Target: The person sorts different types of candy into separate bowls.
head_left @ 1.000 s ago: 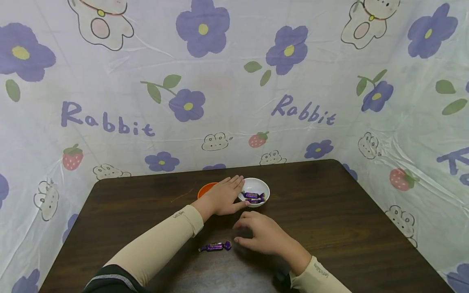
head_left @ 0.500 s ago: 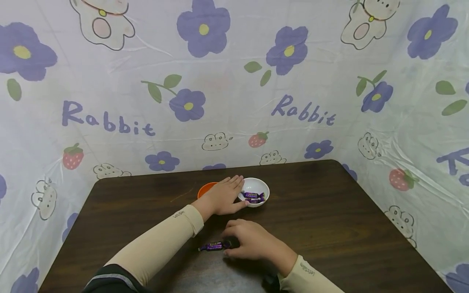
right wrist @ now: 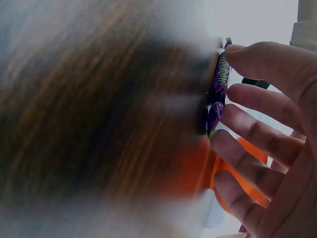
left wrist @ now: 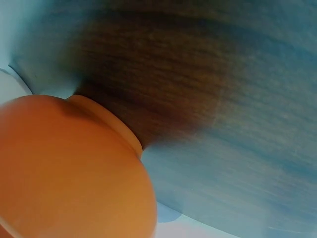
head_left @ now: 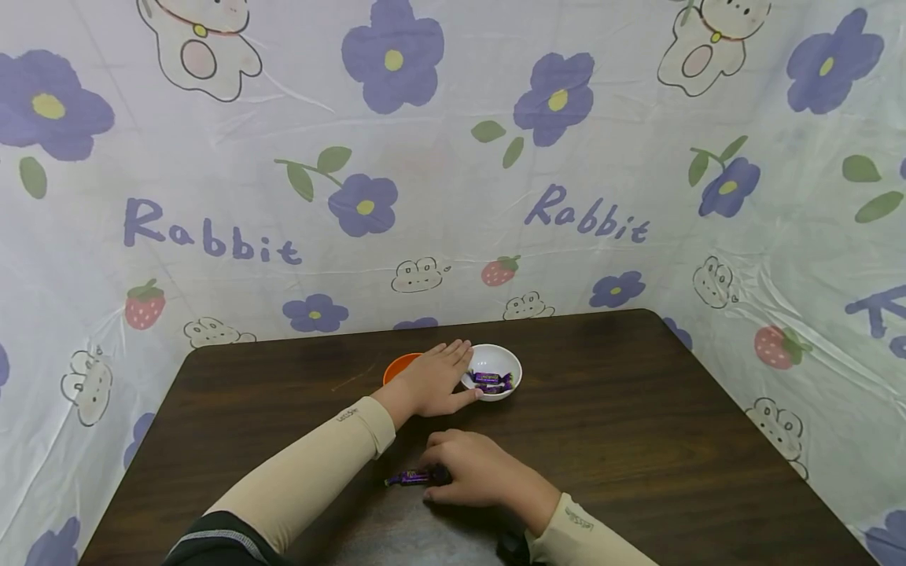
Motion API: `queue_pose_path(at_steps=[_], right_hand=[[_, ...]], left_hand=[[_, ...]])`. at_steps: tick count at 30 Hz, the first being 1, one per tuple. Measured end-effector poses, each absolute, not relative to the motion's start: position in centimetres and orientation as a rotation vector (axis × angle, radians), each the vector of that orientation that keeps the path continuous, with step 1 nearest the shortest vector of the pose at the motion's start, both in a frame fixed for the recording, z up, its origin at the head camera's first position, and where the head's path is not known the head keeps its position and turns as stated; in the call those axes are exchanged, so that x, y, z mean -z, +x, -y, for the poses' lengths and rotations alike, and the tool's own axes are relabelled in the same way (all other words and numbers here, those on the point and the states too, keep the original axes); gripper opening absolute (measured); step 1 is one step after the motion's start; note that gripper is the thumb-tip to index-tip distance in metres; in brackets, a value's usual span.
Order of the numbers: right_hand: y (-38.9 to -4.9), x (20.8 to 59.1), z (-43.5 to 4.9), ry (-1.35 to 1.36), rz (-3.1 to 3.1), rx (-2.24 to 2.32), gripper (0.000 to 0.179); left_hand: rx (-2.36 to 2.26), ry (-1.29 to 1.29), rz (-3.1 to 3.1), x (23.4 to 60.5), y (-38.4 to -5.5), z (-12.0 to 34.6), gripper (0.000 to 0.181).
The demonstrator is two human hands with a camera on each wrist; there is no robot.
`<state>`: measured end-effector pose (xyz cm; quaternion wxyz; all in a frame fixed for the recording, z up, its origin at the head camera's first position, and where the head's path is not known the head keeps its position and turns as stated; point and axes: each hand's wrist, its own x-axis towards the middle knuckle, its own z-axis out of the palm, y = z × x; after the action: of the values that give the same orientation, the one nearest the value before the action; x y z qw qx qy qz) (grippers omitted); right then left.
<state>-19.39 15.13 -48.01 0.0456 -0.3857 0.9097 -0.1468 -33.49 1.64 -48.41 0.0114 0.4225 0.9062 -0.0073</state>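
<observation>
A purple-wrapped candy (head_left: pixel 409 477) lies on the dark wooden table in front of me. My right hand (head_left: pixel 476 470) is at its right end, with thumb and fingers curved on either side. In the right wrist view, thumb and spread fingertips are right at the candy (right wrist: pixel 220 79), without pinching it. My left hand (head_left: pixel 433 384) stretches over an orange bowl (head_left: pixel 398 368), fingers straight, thumb at the near rim of a white bowl (head_left: pixel 499 358). Several purple candies (head_left: pixel 488 380) lie in the white bowl. The left wrist view shows the orange bowl's side (left wrist: pixel 79 168), not the hand.
The table (head_left: pixel 637 409) runs back to a patterned cloth (head_left: pixel 453 157) with flowers and rabbits, which also hangs on both sides. Both forearms wear beige sleeves (head_left: pixel 304 472). A small dark object (head_left: pixel 511 548) shows beside the right wrist.
My right hand has moved left and nearer to me, down to the loose candy, now partly covering its right end. The left hand and both bowls have stayed in place.
</observation>
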Motion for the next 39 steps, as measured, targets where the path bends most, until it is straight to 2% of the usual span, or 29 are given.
queue_pose_path(at_steps=[24, 39], right_hand=[[-20.1, 48.9, -13.6, -1.168, -2.795, 0.488, 0.018], [-19.4, 48.6, -13.8, -1.201, -2.783, 0.442, 0.014]], left_hand=[[0.01, 1.311, -2.828, 48.0, -33.1, -1.7, 0.086], [0.02, 1.322, -2.826, 47.9, -33.0, -1.7, 0.086]])
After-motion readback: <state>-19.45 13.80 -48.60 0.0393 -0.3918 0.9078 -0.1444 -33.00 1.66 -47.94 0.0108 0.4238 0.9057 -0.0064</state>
